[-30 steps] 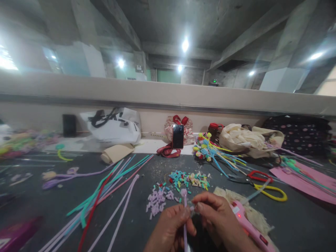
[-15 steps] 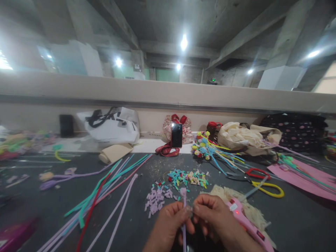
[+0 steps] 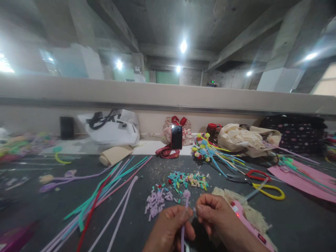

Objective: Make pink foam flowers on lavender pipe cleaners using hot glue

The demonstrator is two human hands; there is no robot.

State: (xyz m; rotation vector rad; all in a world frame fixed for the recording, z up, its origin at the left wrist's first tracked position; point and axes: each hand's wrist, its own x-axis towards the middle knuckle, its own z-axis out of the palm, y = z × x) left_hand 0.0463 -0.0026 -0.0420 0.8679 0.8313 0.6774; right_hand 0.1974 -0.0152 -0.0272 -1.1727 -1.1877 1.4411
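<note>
My left hand [image 3: 174,224] pinches a lilac pipe cleaner [image 3: 186,203] that stands upright, with a small rounded knob at its top. Close beside it, my right hand [image 3: 214,213] has thumb and forefinger pressed together. A tiny pale bit shows at those fingertips, too small to name. Just beyond my left hand lies a heap of short lilac pieces [image 3: 154,203]. Farther back is a pile of short turquoise, cream and yellow pieces [image 3: 189,179]. Partly behind my right forearm, a pink glue gun [image 3: 252,227] with a lit red light rests on a crumpled cloth [image 3: 258,213].
Long coloured pipe cleaners [image 3: 105,196] spread across the left. Scissors [image 3: 267,185] with red and yellow handles lie at right, near pink sheets [image 3: 301,178]. Behind stand a bunch of pipe-cleaner stems [image 3: 207,150], a phone [image 3: 176,137], a white bag [image 3: 112,129] and a cream cloth bag [image 3: 241,136].
The lilac pipe cleaner's knob has shifted slightly right and down, and its stem leans a little more. My right hand has moved slightly to the right of my left.
</note>
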